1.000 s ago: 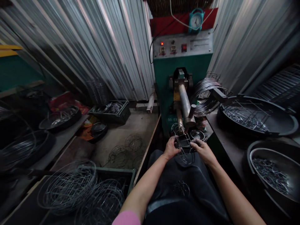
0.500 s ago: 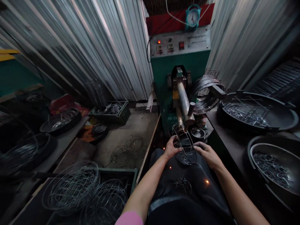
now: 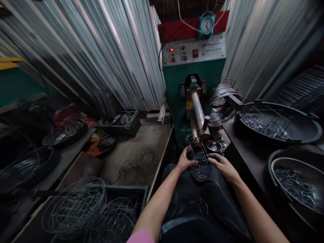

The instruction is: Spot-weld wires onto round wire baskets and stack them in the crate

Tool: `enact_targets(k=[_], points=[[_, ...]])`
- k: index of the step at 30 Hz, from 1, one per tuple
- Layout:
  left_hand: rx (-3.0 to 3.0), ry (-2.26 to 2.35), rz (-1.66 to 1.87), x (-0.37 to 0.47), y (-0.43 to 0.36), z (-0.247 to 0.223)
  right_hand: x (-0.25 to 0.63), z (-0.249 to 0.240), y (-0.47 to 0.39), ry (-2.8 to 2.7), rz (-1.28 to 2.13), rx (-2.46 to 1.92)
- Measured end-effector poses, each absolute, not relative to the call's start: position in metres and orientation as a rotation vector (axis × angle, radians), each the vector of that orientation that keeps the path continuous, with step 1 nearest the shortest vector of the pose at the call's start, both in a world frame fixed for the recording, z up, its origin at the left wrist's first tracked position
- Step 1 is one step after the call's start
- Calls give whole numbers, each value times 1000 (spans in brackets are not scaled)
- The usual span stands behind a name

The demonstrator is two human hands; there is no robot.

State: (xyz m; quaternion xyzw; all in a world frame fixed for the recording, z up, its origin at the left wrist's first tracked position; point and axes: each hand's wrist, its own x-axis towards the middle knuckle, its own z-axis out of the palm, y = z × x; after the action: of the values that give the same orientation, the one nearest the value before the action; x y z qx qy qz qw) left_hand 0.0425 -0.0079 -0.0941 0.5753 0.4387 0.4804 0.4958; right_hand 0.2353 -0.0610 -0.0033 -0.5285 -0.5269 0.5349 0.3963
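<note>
A round wire frame (image 3: 201, 171) sits between my hands, its upper part at the copper-coloured tip of the machine's arms (image 3: 199, 111). My left hand (image 3: 185, 160) grips the frame's left side, thumb and fingers closed on the wire. On the right side, my right hand (image 3: 219, 162) pinches the frame's edge with its fingertips. Below, several loose short wires (image 3: 199, 205) lie on the dark apron (image 3: 215, 199) over my lap.
A green machine (image 3: 174, 81) stands ahead, with a wire coil (image 3: 221, 96) beside it. Pans of small wire pieces (image 3: 265, 126) (image 3: 295, 185) are at right. Wire rings (image 3: 78, 206) fill a green crate (image 3: 126, 186) at lower left; more wire frames (image 3: 144, 156) lie on the floor.
The bright sparks over the apron are gone, and a small one glows near the metal bowl. Both hands keep their hold on the frame, which has shifted very slightly. The view has tilted slightly.
</note>
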Motion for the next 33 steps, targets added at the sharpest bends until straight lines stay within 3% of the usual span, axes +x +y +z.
enact_targets(k=[12, 22, 33], points=[[1184, 1084, 1139, 47, -4, -105, 226, 6, -49, -1386, 1233, -1342], [1161, 1041, 1162, 44, -15, -101, 235, -6, -76, -1315, 1430, -1320], [886, 1025, 1093, 47, -9, -92, 219, 7, -43, -1317, 1282, -1325]])
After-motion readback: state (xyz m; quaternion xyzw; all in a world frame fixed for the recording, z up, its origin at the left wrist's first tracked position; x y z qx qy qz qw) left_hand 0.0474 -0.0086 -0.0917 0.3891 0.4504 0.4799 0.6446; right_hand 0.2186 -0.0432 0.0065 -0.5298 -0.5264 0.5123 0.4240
